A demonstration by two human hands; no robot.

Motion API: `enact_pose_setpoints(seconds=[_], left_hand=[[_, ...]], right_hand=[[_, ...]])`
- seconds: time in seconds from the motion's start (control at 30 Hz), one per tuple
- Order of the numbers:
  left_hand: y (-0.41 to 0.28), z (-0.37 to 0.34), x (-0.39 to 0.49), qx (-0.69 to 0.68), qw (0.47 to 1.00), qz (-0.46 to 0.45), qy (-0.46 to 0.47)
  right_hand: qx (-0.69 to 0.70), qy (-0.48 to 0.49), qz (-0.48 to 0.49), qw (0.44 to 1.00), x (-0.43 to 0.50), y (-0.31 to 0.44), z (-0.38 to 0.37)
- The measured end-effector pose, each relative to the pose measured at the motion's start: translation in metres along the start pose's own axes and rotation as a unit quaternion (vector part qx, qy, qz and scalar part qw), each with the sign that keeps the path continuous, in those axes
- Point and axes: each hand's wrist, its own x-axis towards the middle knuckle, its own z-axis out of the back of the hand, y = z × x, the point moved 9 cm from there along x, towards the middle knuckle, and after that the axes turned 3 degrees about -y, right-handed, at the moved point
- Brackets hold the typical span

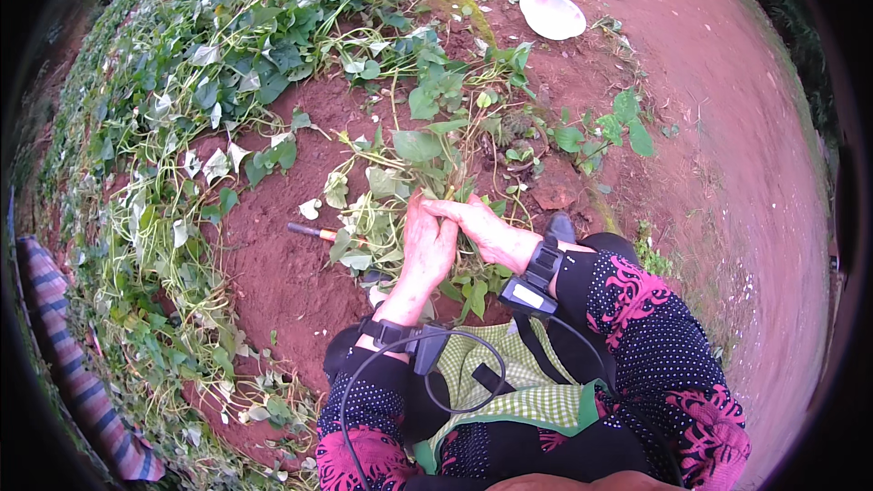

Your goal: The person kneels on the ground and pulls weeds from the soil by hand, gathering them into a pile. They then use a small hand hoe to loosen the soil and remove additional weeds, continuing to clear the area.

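Observation:
My left hand [430, 245] and my right hand [487, 228] meet on a bunch of leafy vines [440, 157], close in front of my knees. Both hands are closed around the stems, with the fingertips partly hidden by leaves. Broad green leaves and thin stems spread above and beside the hands. Left of the bunch, a rod-like handle [303, 228] with an orange part lies on the reddish soil, its other end hidden under leaves.
A dense bed of trailing vines [273, 41] covers the left side. A white basin [552, 15] sits at the upper right, near a dirt path [736, 150]. A reddish stone [556, 184] lies right of the bunch. Striped cloth [75, 368] is at the far left. Cables hang from my wrist devices.

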Motion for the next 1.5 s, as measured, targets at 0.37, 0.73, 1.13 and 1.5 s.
enact_pose_setpoints(seconds=[0.37, 0.73, 1.13, 1.5], left_hand=[[-0.080, 0.086, -0.017, 0.178, 0.917, -0.303, -0.189], [0.010, 0.078, 0.005, -0.157, 0.986, -0.039, -0.037], [-0.031, 0.030, 0.006, 0.010, 0.993, -0.035, -0.110], [-0.062, 0.011, 0.001, 0.144, 0.974, -0.156, -0.076]], right_hand=[[-0.397, 0.141, -0.101, 0.901, -0.015, 0.002, 0.001], [-0.163, 0.285, -0.027, 0.944, -0.030, 0.026, -0.019], [-0.045, -0.026, 0.051, 0.997, 0.003, 0.023, 0.020], [0.082, -0.047, 0.117, 0.989, 0.005, 0.018, 0.030]])
